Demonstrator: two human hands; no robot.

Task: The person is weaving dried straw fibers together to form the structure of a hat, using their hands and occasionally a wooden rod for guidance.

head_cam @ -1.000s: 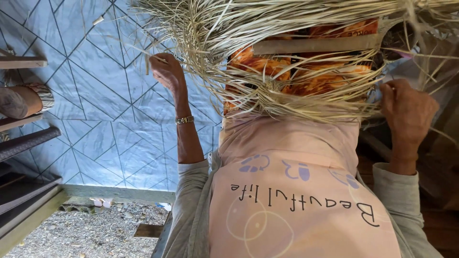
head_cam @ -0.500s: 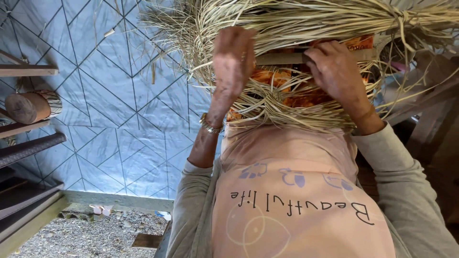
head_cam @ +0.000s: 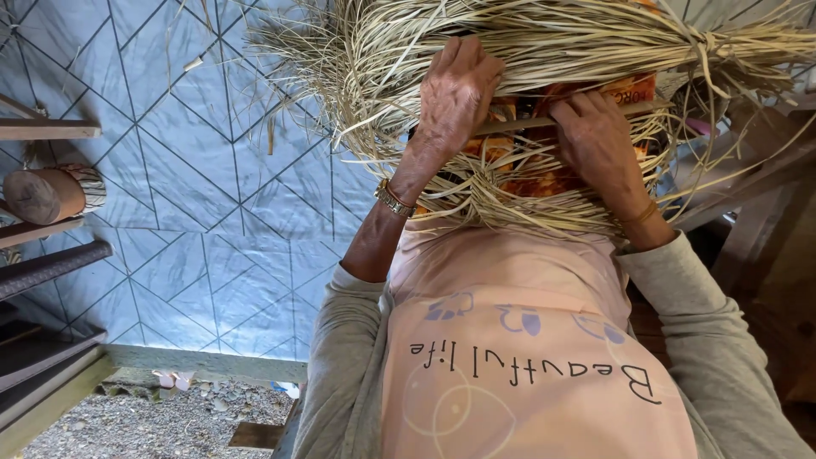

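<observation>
- No real container in view; the straw bundle is tied with a straw knot out past my right fingertips, loose strands spilling below both hands
- Bundle's long axis runs across the view, from the tied end right of my right hand to the frayed end beyond my left fingers
- My left hand lies flat on the bundle, fingers together and pressed onto the strands, not clearly closed around any
- My right hand sits just below the bundle, fingers curled over a thin flat strip that runs between both hands; can't tell how tight the grip is
- Orange patterned cloth shows under the strip, between my two palms, mostly covered by straw
- Watch on my left wrist
- Hidden: fingertips of both hands are buried in straw; bundle's top is cut off by the frame edge
- Log end well off past my left elbow, on blue patterned sheet
</observation>
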